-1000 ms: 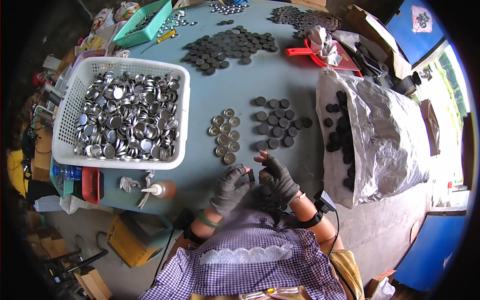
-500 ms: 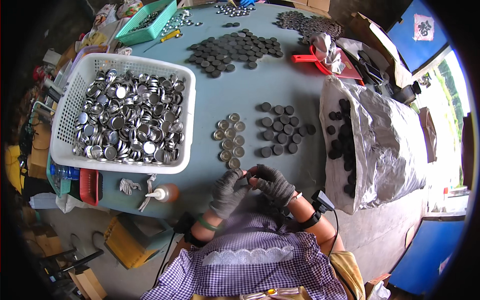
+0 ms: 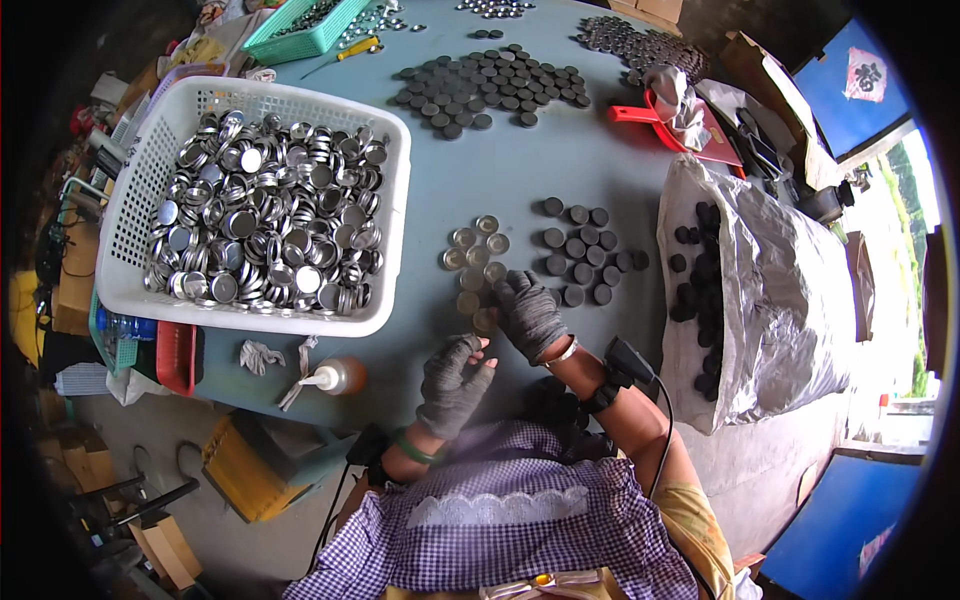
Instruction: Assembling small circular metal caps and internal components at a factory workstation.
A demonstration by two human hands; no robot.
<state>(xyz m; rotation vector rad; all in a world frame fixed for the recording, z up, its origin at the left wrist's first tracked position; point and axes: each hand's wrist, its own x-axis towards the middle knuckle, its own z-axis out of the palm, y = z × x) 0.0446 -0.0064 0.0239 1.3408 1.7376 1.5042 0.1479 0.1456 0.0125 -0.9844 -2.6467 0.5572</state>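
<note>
- Head view: I see the gloved right hand (image 3: 530,315) resting unclenched on brass-coloured round caps (image 3: 475,262), mid-table.
- Left hand (image 3: 452,385), knit glove, loosely curled, holds nothing.
- Matte black discs (image 3: 585,255) just beside; white mesh basket (image 3: 395,190) holds shiny tins.

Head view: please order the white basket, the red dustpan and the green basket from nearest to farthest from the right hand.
From the right hand:
1. White basket of metal caps, to its left.
2. Red dustpan, farther up the table, right.
3. Green basket, far top left.
</note>
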